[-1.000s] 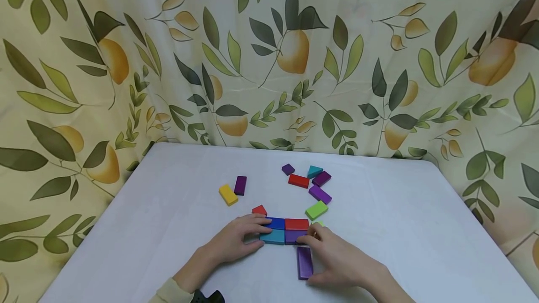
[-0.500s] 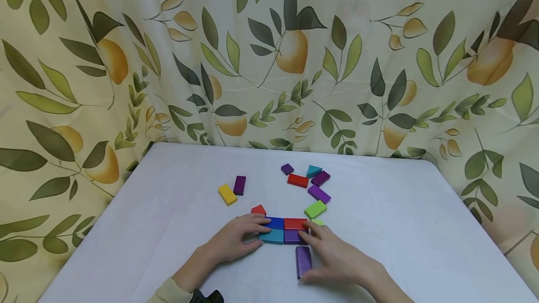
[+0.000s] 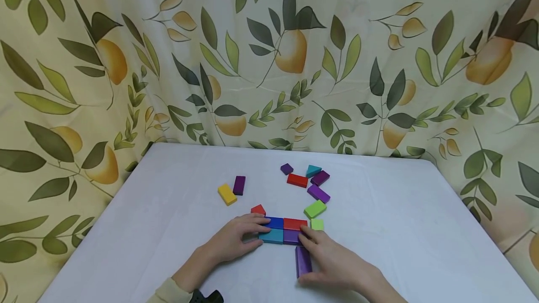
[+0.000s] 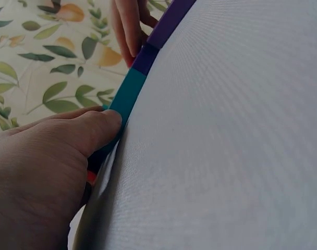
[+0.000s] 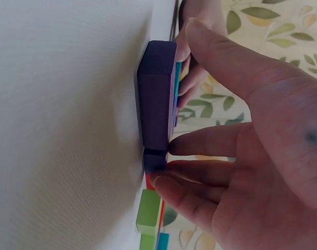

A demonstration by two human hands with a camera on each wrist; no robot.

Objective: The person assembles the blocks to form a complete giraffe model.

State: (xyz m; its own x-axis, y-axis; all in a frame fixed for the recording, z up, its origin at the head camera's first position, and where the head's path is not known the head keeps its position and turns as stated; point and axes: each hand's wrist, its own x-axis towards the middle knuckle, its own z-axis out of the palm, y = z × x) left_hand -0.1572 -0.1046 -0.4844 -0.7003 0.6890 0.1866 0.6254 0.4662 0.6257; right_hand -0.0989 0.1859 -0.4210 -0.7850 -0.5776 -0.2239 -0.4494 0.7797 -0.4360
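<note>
- The left hand (image 3: 240,236) rests with relaxed fingers over the left ends of the blue block (image 3: 275,222) and teal block (image 3: 271,236), thumb against the teal one's near side.
- The right hand (image 3: 337,261) is loosely spread, fingertips at the right ends of the red block (image 3: 294,224) and indigo block (image 3: 290,236) (those four lie edge to edge).
- A violet block (image 3: 302,261) lies nearer the person, beside the right thumb.
</note>
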